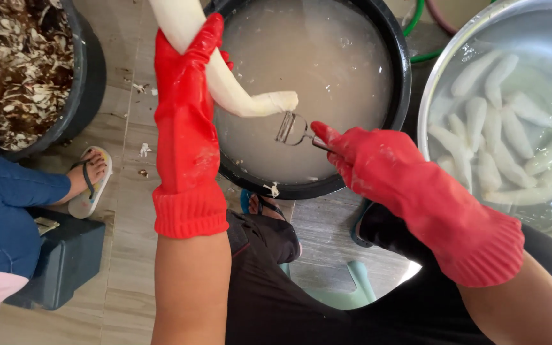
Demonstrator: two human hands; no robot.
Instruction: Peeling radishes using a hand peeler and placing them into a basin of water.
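Red rubber gloves cover both of the person's hands, cuffs ribbed and reaching up the forearms. Left hand [190,48] held high, fingers wrapped tight around a long peeled white root [225,76], which runs from the top edge of the frame down and to the right, its blunt lower end hanging over the black tub [394,96]. Right hand [359,150] closed in a fist on the handle of a metal peeler [291,129]; thumb and fingers press together around the handle, individual fingertips not distinguishable under the glove. Peeler head sits just below the root's end, near it, contact not certain. Both hover over the tub's cloudy grey-white water, where a few pale scraps float. On the tub's near rim clings a small white peel scrap [272,189]. To the right, a steel basin [445,76] of clearer water holds many peeled white roots [499,128], submerged and lying across one another. Upper left, a second dark tub [91,76] piled with brown and white peelings. Floor is pale tile, with bits of peel scattered near the left hand's cuff. At left, another person sits on a dark low stool [65,262]: blue sleeve [7,211] and a foot in a flip-flop sandal [91,179] visible. The wearer's dark trousers fill the lower centre, above a pale green stool [346,294].
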